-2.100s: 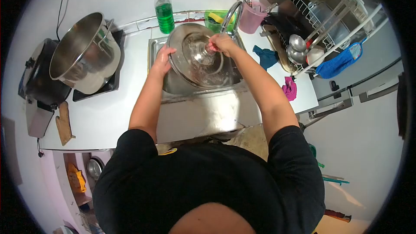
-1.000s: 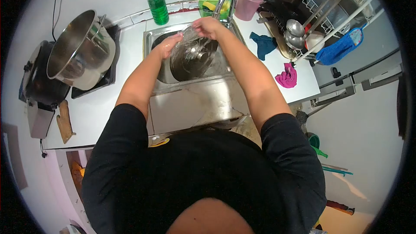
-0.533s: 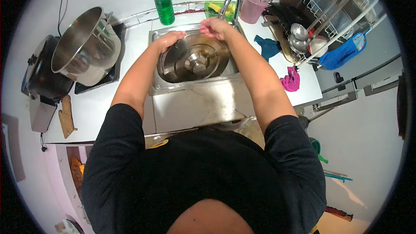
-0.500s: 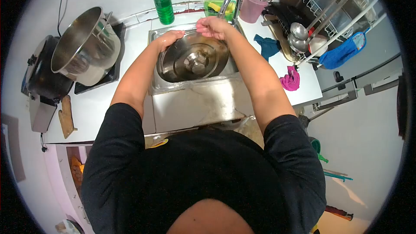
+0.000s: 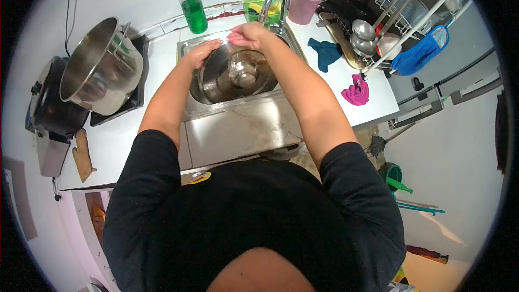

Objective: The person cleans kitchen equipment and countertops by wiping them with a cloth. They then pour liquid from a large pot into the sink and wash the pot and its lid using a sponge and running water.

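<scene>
A round shiny metal pot lid with a raised knob in its middle lies tilted inside the steel sink. My left hand is at the lid's upper left edge, its fingers closed over the rim and its thumb side partly hidden. Above the lid's far edge, just left of the faucet, my right hand is loosely cupped with the fingers apart; nothing shows in it. Both hands look wet.
Behind the sink stands a bottle of green liquid. A large steel pot sits on the stove to the left. At right are a pink cup of utensils, a teal cloth, a magenta cloth and a dish rack.
My view has shifted slightly, so the counter items appear further left. The lid has turned and tilted in the sink, and both hands have moved a little with it.
</scene>
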Motion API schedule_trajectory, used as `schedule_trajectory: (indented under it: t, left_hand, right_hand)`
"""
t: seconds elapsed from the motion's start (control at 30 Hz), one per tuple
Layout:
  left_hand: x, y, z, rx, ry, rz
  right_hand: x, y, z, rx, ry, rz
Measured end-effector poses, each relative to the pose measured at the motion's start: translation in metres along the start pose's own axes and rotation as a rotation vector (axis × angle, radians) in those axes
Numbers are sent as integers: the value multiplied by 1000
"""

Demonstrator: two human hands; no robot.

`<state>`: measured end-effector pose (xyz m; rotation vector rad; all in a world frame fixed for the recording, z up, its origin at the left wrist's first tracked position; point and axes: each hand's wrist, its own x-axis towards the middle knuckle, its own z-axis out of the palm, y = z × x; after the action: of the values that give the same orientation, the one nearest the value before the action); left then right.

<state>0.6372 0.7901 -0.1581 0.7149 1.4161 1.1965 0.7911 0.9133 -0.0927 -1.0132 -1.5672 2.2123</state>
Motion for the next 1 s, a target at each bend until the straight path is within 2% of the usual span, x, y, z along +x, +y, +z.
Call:
schedule_trajectory:
  t: [0.03,0.07,0.13,0.2,0.23,0.27,0.3,0.4,0.47,0.53,0.57,0.6,0.67,0.73,0.77,0.8,0.83,0.9,0.93,1.0]
  left_hand:
    - [5,2,11,21,-95,-4]
    - [6,4,19,18,-95,5]
    - [-11,11,41,-115,10,26]
    - [-6,7,31,-116,74,1]
    - [-11,8,29,-147,88,26]
    - [-15,9,29,-179,101,50]
    - [-26,16,37,-193,212,47]
    - [-7,-5,5,-269,202,122]
    - [-18,-3,-1,-293,218,131]
    - [-30,4,-4,-364,121,75]
    - [-33,7,-1,-391,119,75]
    - [-27,11,7,-386,118,89]
    - [-7,2,32,-227,125,67]
    - [1,-4,51,-216,40,-7]
    - [4,-7,61,-181,184,33]
    - [6,-10,68,-183,188,37]
    - [9,-12,72,-185,124,57]
    - [20,-17,67,-170,-30,119]
    - [8,-9,67,-174,-21,122]
    - [-29,15,72,99,103,100]
  right_hand:
    - [-2,0,5,-29,-115,-15]
    - [-5,-3,7,-62,-230,-34]
    - [-14,-4,-13,-66,-162,-40]
    - [23,9,-52,-10,131,-32]
    - [7,5,-50,-12,129,-34]
    - [-10,4,-48,-70,10,-2]
    - [-22,2,-46,-129,-110,31]
    - [-8,9,-45,-226,-38,-1]
    - [-1,14,-45,-247,-62,-27]
    - [-1,11,-43,-244,-154,37]
    - [35,21,-55,-374,-126,-86]
    - [24,10,-44,-378,-125,-101]
    - [-15,-7,-2,18,-307,-42]
    - [6,-3,1,55,-351,-52]
    - [34,7,-5,95,-92,-88]
    - [57,15,-12,138,166,-123]
    - [55,9,-28,7,-132,-31]
    - [31,4,-36,49,-183,-73]
    - [15,-1,-39,94,-227,-105]
    - [32,-6,-78,47,-11,-226]
